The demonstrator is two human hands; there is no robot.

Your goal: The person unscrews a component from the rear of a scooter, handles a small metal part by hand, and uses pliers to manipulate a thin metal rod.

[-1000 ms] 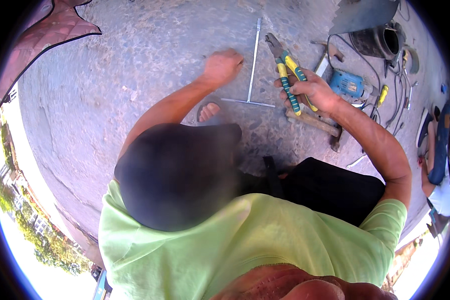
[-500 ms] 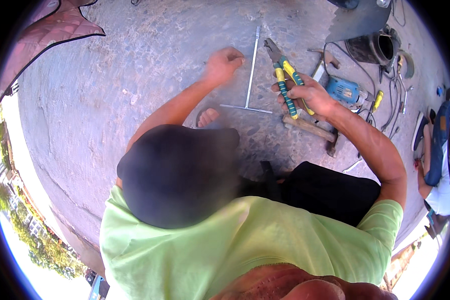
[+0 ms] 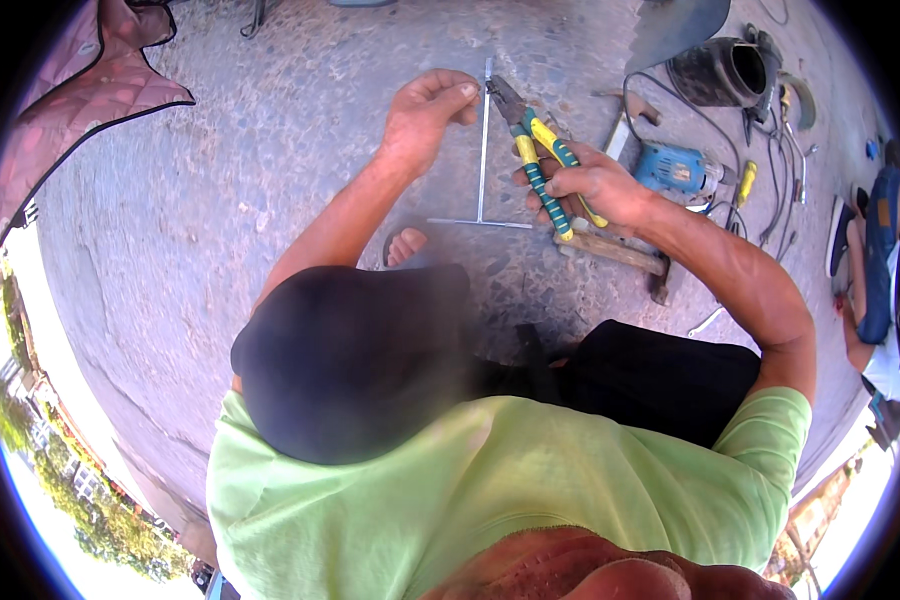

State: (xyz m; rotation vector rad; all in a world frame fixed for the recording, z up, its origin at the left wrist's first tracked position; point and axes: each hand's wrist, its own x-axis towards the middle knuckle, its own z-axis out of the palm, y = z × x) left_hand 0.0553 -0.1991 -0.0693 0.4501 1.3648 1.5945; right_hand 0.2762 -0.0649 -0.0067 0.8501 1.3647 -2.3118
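Pliers in the right hand, tips beside the left fingertips

Nearest the camera are the person's light green shirt and a dark cap, which covers part of the ground. Beyond them, the wooden-handled hammer lies just past the right forearm's inner side, apparently set within easy reach.

The right hand is wrapped around the yellow-and-green grips, the handles a little apart. Holding them along their length probably leaves the wrist free to aim the nose up and leftward. The pliers are above the ground, their tips in line with the upper part of a T-shaped metal bar; I cannot tell whether they touch it. The bar itself lies on the concrete, its crosspiece toward the person.

The left hand has thumb and fingers drawn together right beside those tips, likely for fine work; whether anything small is pinched there cannot be made out.

Farther right, a blue power tool and a yellow-handled tool lie among cables, seemingly kept to the side of the right hand. Past these stands or lies a black cylinder, and another person is at the far right edge.
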